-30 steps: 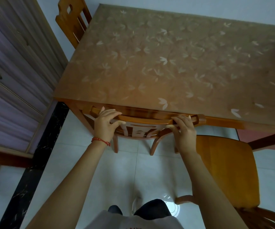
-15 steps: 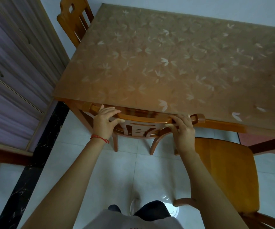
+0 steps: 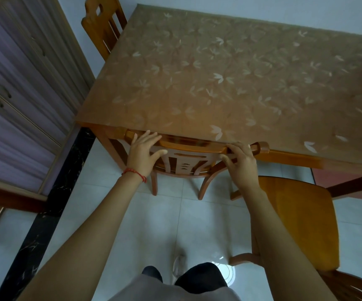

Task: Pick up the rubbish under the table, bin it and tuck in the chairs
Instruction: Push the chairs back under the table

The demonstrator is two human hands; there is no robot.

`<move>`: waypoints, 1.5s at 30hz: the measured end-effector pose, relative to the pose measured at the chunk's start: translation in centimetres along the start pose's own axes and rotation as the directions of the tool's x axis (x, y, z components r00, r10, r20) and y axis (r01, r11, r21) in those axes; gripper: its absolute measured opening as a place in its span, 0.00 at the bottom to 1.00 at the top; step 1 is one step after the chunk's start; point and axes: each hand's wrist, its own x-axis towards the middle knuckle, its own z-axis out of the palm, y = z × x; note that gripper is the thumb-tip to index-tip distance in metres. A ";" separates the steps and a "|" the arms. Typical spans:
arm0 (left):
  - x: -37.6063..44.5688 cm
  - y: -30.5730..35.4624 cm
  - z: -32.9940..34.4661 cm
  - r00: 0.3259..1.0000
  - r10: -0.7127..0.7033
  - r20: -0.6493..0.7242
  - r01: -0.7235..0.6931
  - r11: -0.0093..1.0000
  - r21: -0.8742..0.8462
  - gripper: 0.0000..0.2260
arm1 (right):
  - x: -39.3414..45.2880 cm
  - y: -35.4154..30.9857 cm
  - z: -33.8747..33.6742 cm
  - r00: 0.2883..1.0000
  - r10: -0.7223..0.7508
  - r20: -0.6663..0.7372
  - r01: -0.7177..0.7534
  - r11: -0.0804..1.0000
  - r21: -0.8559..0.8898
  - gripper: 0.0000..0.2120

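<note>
A wooden chair (image 3: pixel 194 147) stands tucked under the near edge of the table (image 3: pixel 219 83), its top rail against the table's rim. My left hand (image 3: pixel 142 153) lies on the left end of the rail, fingers stretched out flat and thumb spread over the backrest. My right hand (image 3: pixel 241 161) is curled around the right end of the same rail. No rubbish shows on the floor tiles that I can see.
A second wooden chair (image 3: pixel 295 213) stands pulled out at my right, its seat beside my right arm. A third chair (image 3: pixel 101 25) stands at the table's far left end. A purple-fronted cabinet (image 3: pixel 12 94) lines the left wall. My feet are on white tiles.
The chair back has slid in against the table's edge. My left fingers have straightened from a curled hold on the rail. My right hand stays wrapped on it.
</note>
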 end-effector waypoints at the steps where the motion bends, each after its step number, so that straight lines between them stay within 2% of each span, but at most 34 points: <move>1: -0.4 -0.1 -0.2 1.000 -0.004 0.004 0.004 1.000 0.008 0.21 | -0.3 -0.2 -0.1 1.000 0.019 0.000 -0.019 1.000 0.002 0.17; 6: -3.2 -0.7 -1.7 0.999 -0.011 0.037 0.009 0.999 0.048 0.22 | -3.3 -1.7 0.2 0.992 0.118 -0.033 -0.117 0.993 0.007 0.19; 10: -6.0 -1.6 -3.2 0.997 0.000 0.078 -0.011 0.990 0.138 0.22 | -7.2 -3.1 0.9 0.985 0.174 -0.004 -0.174 0.985 0.010 0.21; 16: -11.8 -3.0 -4.5 0.985 0.086 0.150 -0.124 0.956 0.267 0.23 | -14.4 -4.4 1.8 0.989 0.148 -0.001 -0.148 0.984 -0.097 0.22; 23: -19.0 -4.5 -5.6 0.962 0.093 0.255 -0.167 0.944 0.284 0.23 | -22.8 -6.0 2.8 0.973 0.229 0.010 -0.222 0.954 -0.201 0.24; 28: -23.5 -3.8 -5.7 0.945 0.165 0.284 -0.249 0.924 0.289 0.22 | -27.8 -7.4 1.9 0.967 0.255 -0.020 -0.253 0.943 -0.215 0.28; 33: -26.9 -2.1 -4.9 0.926 0.209 0.313 -0.300 0.912 0.279 0.22 | -31.8 -7.4 0.9 0.969 0.249 0.008 -0.240 0.943 -0.230 0.25; 38: -29.5 1.2 -2.9 0.885 0.282 0.370 -0.387 0.888 0.249 0.22 | -36.0 -6.1 -1.5 0.965 0.251 -0.070 -0.260 0.936 -0.236 0.22; 45: -33.1 8.3 1.9 0.758 0.440 0.482 -0.555 0.823 0.123 0.22 | -43.9 -2.2 -5.9 0.878 0.436 -0.197 -0.471 0.859 -0.201 0.22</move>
